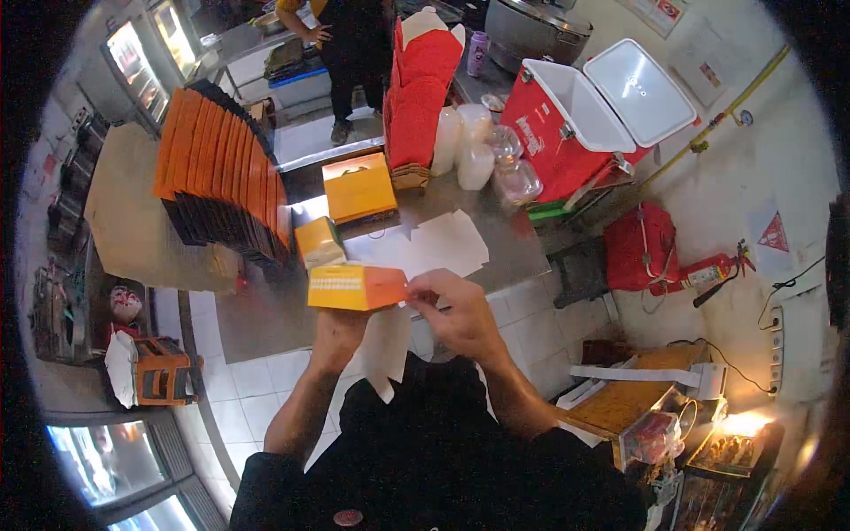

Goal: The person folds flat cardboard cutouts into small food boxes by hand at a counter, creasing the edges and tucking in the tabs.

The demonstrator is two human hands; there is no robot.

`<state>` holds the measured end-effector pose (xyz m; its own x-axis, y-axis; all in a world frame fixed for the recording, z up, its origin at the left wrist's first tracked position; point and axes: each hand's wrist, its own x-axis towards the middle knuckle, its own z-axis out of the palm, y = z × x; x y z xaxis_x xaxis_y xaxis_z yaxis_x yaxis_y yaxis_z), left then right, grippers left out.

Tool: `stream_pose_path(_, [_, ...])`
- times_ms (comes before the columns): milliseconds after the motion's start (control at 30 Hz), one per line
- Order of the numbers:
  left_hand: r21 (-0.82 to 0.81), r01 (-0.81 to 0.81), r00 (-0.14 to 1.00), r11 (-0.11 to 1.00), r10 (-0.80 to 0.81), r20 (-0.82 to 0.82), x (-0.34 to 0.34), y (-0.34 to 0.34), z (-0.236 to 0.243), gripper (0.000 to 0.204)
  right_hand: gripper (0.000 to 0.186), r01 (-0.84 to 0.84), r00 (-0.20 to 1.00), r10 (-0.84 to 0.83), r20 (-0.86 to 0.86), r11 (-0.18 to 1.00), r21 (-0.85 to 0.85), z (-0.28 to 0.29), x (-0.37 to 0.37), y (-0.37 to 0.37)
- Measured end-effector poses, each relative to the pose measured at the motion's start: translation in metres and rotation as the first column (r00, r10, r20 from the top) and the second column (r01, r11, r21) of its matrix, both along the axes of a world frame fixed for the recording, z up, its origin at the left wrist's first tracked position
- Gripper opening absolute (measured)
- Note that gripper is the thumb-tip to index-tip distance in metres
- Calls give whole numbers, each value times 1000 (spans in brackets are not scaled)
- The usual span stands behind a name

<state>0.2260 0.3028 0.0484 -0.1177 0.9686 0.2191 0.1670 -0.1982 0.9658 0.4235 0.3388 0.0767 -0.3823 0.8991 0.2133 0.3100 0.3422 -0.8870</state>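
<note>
A small yellow carton box (341,290) with an orange end is in front of me, over the table's near edge. My left hand (338,334) grips it from below, and most of its fingers are hidden behind the box. At the orange end, my right hand (460,310) pinches the box's edge with thumb and fingertips. A pale flat strip (387,345) hangs just below; whether it belongs to the box I cannot tell. Close behind stand a smaller yellow box (320,241) and a larger yellow box (360,190). White flat cardboard (452,246) lies to their right.
On the metal table (257,323), a tall stack of orange and black cartons (221,168) rises at left. Red folded boxes (421,97), clear plastic tubs (475,146) and a red cooler (562,133) with its lid up stand farther back. Another person (350,62) is beyond the table.
</note>
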Motion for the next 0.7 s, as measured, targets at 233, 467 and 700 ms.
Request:
stream_pose_path(233, [-307, 172, 940, 936, -63, 335, -3, -8, 18, 32, 16, -86, 996, 84, 37, 995, 43, 13, -6, 3])
stream_pose_path(467, [-303, 126, 921, 945, 2, 390, -5, -10, 11, 33, 17, -77, 997, 77, 21, 997, 25, 20, -20, 0])
stream_pose_path(700, [-236, 109, 907, 966, 1, 421, -4, -8, -3, 28, 17, -139, 989, 130, 71, 979, 149, 10, -19, -2])
